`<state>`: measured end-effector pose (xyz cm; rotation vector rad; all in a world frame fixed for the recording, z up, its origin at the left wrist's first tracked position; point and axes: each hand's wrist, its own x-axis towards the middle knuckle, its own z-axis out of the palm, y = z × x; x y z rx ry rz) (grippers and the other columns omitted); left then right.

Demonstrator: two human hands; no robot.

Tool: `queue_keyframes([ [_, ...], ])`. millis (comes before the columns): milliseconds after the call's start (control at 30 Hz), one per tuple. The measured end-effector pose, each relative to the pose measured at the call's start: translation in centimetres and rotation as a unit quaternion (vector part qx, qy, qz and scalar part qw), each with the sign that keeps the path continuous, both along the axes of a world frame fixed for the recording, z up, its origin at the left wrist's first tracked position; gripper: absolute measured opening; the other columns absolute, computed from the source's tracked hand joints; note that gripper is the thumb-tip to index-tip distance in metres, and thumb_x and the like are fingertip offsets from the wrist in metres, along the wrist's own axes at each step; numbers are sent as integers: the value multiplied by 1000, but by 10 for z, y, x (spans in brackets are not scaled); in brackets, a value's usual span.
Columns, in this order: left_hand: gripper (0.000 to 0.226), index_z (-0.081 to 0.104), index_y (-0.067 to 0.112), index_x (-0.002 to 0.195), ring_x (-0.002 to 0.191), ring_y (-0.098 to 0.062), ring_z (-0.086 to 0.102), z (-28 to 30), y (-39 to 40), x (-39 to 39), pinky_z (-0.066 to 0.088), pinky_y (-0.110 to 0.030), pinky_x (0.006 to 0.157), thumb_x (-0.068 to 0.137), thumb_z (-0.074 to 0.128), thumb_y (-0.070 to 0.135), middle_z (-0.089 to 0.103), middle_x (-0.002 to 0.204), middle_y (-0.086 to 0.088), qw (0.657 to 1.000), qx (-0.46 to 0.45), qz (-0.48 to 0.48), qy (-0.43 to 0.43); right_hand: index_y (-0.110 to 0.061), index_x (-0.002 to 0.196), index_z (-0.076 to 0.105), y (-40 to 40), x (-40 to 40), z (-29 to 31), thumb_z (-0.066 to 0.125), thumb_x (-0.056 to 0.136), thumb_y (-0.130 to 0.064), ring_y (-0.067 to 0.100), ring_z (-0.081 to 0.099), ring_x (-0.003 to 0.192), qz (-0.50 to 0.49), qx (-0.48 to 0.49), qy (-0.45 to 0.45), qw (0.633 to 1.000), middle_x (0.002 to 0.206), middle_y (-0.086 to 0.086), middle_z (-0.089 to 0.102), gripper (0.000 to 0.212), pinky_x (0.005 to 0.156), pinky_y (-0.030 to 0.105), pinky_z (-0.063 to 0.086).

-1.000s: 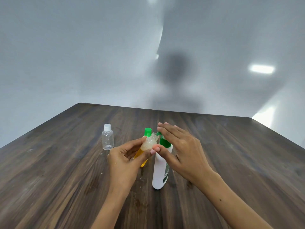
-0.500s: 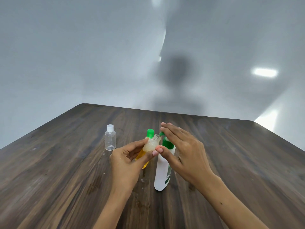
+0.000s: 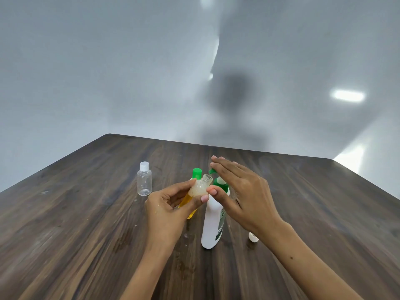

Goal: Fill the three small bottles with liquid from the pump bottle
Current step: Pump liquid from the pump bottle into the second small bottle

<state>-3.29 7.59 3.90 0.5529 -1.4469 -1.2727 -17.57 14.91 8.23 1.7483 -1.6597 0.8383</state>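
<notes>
Three small bottles [image 3: 144,181] (one uncapped [image 3: 200,185])

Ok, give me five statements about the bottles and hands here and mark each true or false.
1. The left hand holds an uncapped small bottle tilted toward the pump. True.
2. The right hand lies flat on the table. False: its fingers are stretched over the pump bottle.
3. The clear bottle at the left stands capped. True.
4. The pump bottle lies on its side. False: it stands upright.
5. A yellow bottle with a green cap stands behind the left hand. True.
</notes>
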Motion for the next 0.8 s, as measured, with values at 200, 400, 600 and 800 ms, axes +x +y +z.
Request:
queue_keyframes([
  [200, 52, 75, 17, 99, 89, -9, 72, 0, 3, 0, 58, -25, 79, 51, 80, 37, 76, 92, 8, 1000, -7, -5, 12, -12, 118, 65, 0, 4, -11, 28, 90, -66, 14, 57, 117, -9, 2, -10, 1000, 123, -1, 63, 71, 97, 29, 40],
  [400, 46, 76, 17, 98, 89, -11, 73, -3, 1, 1, 58, -24, 80, 53, 82, 26, 77, 92, 6, 1000, -8, -7, 14, -15, 118, 65, 3, 0, -1, 26, 92, -66, 9, 54, 118, -11, -4, 3, 1000, 124, -4, 62, 70, 97, 21, 36],
  [600, 57, 74, 10, 103, 91, -14, 73, -2, -1, 2, 59, -31, 83, 52, 80, 35, 77, 94, 1, 1000, -7, -10, 24, -14, 116, 67, -2, 6, -9, 27, 89, -68, 13, 58, 114, -16, 2, -2, 1000, 120, -2, 65, 72, 95, 27, 40],
  [800, 52, 75, 13, 102, 92, -12, 72, 1, 1, 1, 58, -29, 84, 53, 82, 31, 76, 95, 4, 1000, -13, -11, 9, -14, 119, 65, 1, -2, 1, 24, 92, -65, 12, 55, 118, -10, 16, 12, 1000, 126, -2, 61, 71, 102, 29, 36],
])
